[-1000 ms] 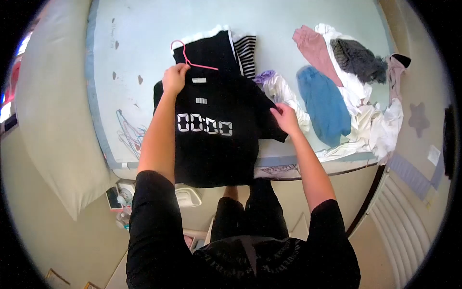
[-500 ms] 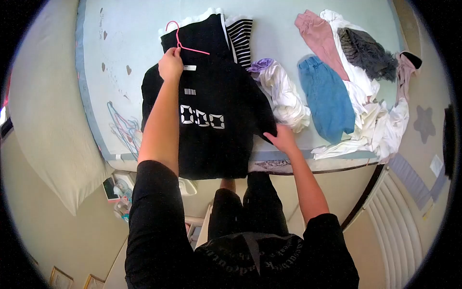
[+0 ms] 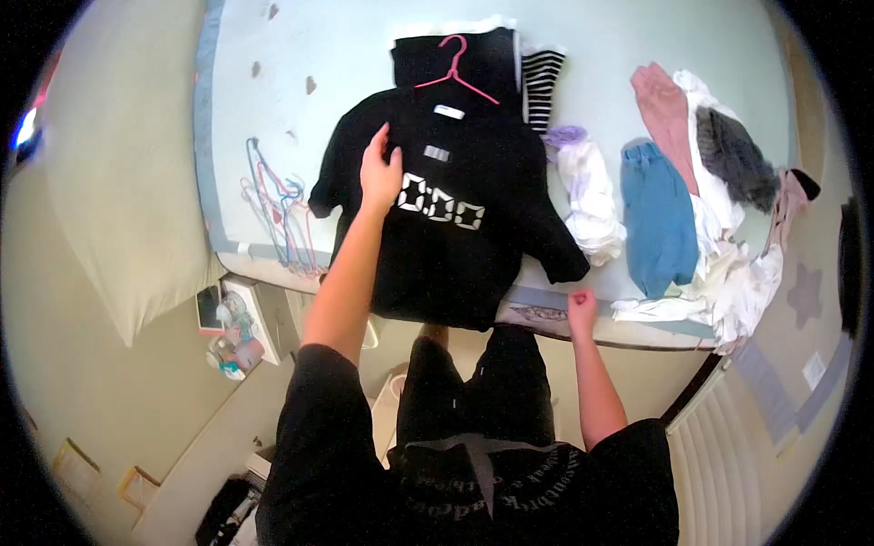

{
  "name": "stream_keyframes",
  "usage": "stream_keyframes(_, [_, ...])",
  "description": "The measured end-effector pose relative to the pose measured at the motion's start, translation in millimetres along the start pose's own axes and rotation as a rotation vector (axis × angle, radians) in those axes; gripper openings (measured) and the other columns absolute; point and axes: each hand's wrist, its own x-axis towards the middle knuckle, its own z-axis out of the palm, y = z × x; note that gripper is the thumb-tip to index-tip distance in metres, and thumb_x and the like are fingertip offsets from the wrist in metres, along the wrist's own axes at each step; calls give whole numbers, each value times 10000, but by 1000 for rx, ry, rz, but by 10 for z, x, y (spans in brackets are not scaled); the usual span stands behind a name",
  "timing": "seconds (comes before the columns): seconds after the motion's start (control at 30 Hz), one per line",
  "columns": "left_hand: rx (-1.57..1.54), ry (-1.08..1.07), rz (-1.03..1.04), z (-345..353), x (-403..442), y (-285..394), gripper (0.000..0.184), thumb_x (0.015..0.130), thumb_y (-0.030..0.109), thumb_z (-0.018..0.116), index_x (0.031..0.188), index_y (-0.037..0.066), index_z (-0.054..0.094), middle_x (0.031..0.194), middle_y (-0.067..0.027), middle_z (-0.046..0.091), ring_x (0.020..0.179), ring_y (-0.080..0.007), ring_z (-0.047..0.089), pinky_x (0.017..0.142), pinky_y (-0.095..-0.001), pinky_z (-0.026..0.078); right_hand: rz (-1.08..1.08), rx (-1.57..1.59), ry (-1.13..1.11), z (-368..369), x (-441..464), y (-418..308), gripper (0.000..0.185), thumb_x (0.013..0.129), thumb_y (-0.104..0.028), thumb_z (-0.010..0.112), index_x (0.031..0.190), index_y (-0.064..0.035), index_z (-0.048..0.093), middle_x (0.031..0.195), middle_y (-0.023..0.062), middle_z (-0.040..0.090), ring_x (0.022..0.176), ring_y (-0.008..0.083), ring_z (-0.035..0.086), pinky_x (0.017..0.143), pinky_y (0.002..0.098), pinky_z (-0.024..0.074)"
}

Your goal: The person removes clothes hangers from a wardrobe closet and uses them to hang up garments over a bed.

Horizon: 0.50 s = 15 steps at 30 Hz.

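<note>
A black T-shirt (image 3: 446, 264) with white digits on its chest lies face up on the bed. The pink hanger (image 3: 452, 71) sits at its neck, hook pointing away from me, part of it hidden inside the shirt. My left hand (image 3: 381, 173) is over the shirt's left chest area, fingers apart, holding nothing. Off the shirt, just below the sleeve at right, my right hand (image 3: 583, 314) is closed in a loose fist by the bed edge with nothing visible in it.
Beyond the shirt lie dark folded clothes (image 3: 414, 59) and a striped garment (image 3: 543, 86). White clothing (image 3: 590, 205), blue pants (image 3: 657, 223), pink pants (image 3: 665, 109) and a dark grey garment (image 3: 737, 155) lie to the right. Several loose hangers (image 3: 278, 205) are at left, near a pillow (image 3: 118, 182).
My left hand has let go of the hanger and moved down over the shirt. My right hand has released the sleeve and drawn back toward the bed edge. The shirt now lies spread flatter.
</note>
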Motion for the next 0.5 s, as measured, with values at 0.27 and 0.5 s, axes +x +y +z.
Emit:
stream_keyframes(0.27, [39, 203, -535, -1079, -791, -1812, 528, 843, 77, 617, 1362, 117, 533, 1324, -220, 508, 1227, -391, 513, 1079, -437, 406, -549, -372, -330, 515, -818, -1289, 272, 828, -102, 649, 1094, -57, 613, 1195, 159, 602, 1085, 354, 585, 882, 465, 500])
stream_keyframes(0.5, [-338, 221, -694, -1315, -728, -2401, 717, 899, 228, 685, 1488, -26, 365, 1431, -200, 516, 1275, -312, 538, 1053, -395, 437, -785, -371, -511, 1548, -1290, -2342, 375, 832, -106, 650, 1204, -60, 618, 1313, 161, 566, 1200, 367, 551, 988, 456, 484])
